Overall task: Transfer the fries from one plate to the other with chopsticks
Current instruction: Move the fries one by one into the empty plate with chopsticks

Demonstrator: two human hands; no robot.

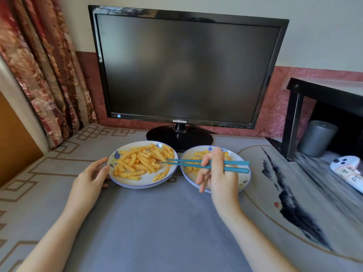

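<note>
Two white plates with blue flower rims stand side by side on the grey mat. The left plate (pixel 125 182) carries a large heap of crinkle-cut fries (pixel 142 160). On the right plate (pixel 244 178) lie a few fries (pixel 198 154), partly hidden by my right hand (pixel 218 171). That hand holds a pair of teal chopsticks (pixel 188 163) whose tips reach over the right side of the left plate, among the fries. My left hand (pixel 92 173) touches the left plate's left rim with relaxed fingers.
A black monitor (pixel 186 69) stands on its base (pixel 179 135) right behind the plates. To the right is a black shelf (pixel 322 91) with a grey cup (pixel 317 138) under it, and a white object (pixel 347 169) beside it. A flowered curtain (pixel 39 65) hangs at left.
</note>
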